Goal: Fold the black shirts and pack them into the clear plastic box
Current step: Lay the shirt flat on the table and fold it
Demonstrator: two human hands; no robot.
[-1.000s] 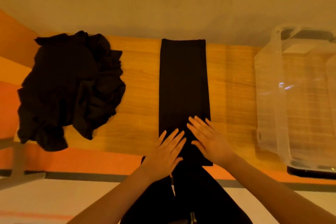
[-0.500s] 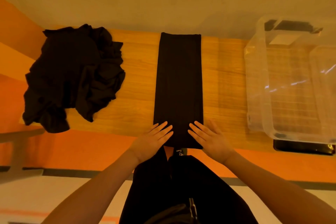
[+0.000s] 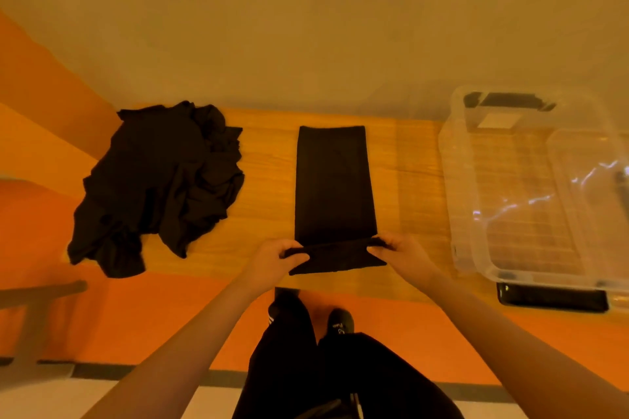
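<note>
A black shirt [image 3: 333, 184], folded into a long narrow strip, lies lengthwise in the middle of the wooden table [image 3: 269, 187]. My left hand [image 3: 277, 257] pinches its near left corner and my right hand [image 3: 400, 252] pinches its near right corner. The near end is lifted off the table and turned over towards the far end. A heap of crumpled black shirts [image 3: 160, 184] sits on the left of the table. The clear plastic box [image 3: 456, 187] stands at the right, open, with nothing seen inside.
A wall runs along the table's far edge. A black flat object [image 3: 551, 299] lies under the box's near edge. The box's black handle [image 3: 510, 100] is at its far end. My legs and shoes show below the near edge, on orange floor.
Both hands were lying flat on the shirt's near end. Now they grip its two near corners and have raised that end. The view has pulled back from the table.
</note>
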